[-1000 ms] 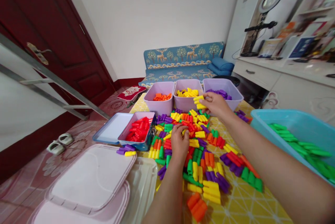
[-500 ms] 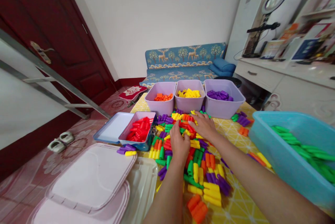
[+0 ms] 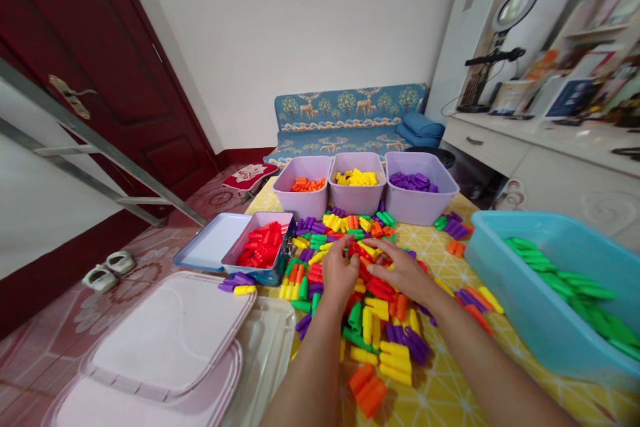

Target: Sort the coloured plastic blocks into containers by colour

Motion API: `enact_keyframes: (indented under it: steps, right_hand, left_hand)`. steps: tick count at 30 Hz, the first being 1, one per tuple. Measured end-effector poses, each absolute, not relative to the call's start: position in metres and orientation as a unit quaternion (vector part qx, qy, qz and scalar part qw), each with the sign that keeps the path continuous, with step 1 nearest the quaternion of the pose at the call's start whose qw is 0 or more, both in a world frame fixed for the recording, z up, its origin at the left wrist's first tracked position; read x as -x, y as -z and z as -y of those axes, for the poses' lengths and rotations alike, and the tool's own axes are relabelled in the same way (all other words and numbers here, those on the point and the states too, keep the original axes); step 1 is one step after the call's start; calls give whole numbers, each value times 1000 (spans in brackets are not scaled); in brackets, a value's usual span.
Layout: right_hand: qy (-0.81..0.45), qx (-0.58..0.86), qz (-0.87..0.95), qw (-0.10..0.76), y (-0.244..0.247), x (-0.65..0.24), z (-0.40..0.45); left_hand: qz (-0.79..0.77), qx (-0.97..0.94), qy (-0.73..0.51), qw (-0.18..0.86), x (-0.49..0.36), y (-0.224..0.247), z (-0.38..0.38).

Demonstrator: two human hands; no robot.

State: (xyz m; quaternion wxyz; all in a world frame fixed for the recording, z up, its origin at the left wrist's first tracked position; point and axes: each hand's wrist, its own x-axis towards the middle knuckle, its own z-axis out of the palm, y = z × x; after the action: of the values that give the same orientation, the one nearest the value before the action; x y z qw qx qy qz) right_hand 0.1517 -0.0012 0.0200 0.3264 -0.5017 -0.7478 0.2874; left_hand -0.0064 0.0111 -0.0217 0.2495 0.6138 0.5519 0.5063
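Both hands reach into the middle of a heap of ribbed plastic pieces [image 3: 363, 320] spread across the counter [image 3: 453, 380], which is covered with a yellow patterned cloth. The left hand [image 3: 340, 277] is curled, its fingertips pressed down among red and yellow pieces; I cannot tell whether it grips one. The right hand [image 3: 400, 272] sits just beside it, half-open, with its fingers [image 3: 373, 248] stretched over red pieces near the heap's middle; I cannot tell whether it holds anything either.

The heap mixes red, orange, yellow, green and purple pieces. Along the far edge of the counter, three lilac bins stand side by side, holding orange pieces [image 3: 307, 185], yellow pieces [image 3: 356, 178] and purple pieces [image 3: 413, 181], from left to right. On the right, a blue tub [image 3: 530, 314] holds green pieces [image 3: 560, 287]. To the left of the heap, an open box [image 3: 257, 247] holds red pieces, with its white lid [image 3: 213, 240] just to its left. A pink lid [image 3: 165, 340] overlaps a clear lid [image 3: 265, 354] at the near left. A blue deer-print sofa [image 3: 345, 114] stands beyond the counter.
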Motion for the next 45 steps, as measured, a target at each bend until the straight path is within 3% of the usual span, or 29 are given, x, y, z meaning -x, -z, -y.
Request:
enact_keyframes:
  steps: [9,17,19,24,27,39,45]
  right_hand:
    - [-145,511,816,226,-13,-160,18]
    - [-42,573,705,415,-3,-164,6]
    - [-72,596,706,376,-13,-173,8]
    - [-124,609,766,164,-33,-181,23]
    - [-89,605,782,120,-30,-173,29]
    - [3,656,711,252,-3,-149,25]
    - [-38,618,738,268,3,-153,13]
  left_hand:
    - [-549,-592,-525,270,7,19,-10]
    - [-561,-582,-520,278,6,13,-8]
    - [-566,-580,-516,277,5,13,-8]
    - [-572,-605,-486,266,4,12,-7]
    - [-580,-632,-450,249,4,9,-5]
    - [-557,-729,-360,169,4,5,2]
    - [-506,-768,-349,182,5,5,1]
